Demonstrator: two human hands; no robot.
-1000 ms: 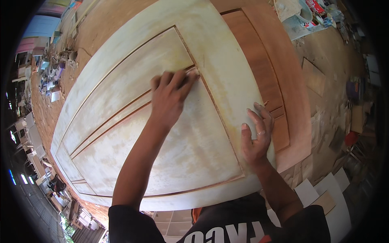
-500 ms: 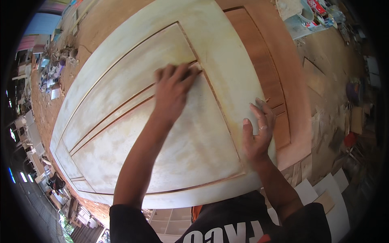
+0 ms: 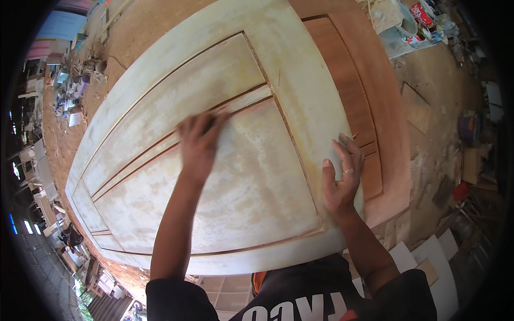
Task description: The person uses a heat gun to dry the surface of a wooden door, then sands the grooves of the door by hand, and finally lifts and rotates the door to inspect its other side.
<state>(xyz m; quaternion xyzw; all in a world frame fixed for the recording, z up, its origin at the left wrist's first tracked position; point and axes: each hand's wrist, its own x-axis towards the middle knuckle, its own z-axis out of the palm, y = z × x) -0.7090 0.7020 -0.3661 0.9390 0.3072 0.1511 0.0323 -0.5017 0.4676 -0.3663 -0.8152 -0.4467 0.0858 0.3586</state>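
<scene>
A large door panel (image 3: pixel 230 203) painted patchy white, with dark grooves outlining its inset fields, lies in front of me. On the pair of parallel grooves running across it, my left hand (image 3: pixel 199 144) presses down, fingers bent and bunched. Motion blurs those fingertips, and whatever they may pinch is hidden beneath them. At the panel's right edge rests my right hand (image 3: pixel 344 179), thumb and fingers apart, holding nothing. Under the white panel and sticking out to the right is a second, reddish-brown door panel (image 3: pixel 393 134) with similar grooves.
Cans and packets sit with a pale tub (image 3: pixel 408 24) on a sheet at the far right. Assorted clutter (image 3: pixel 75 91) lies on the brown ground at left. White boards (image 3: pixel 436 262) lean near my right elbow, and wood scraps (image 3: pixel 471 166) lie farther right.
My left hand has slid left and toward me along the parallel grooves, uncovering their right end. My right hand has stayed at the panel's edge.
</scene>
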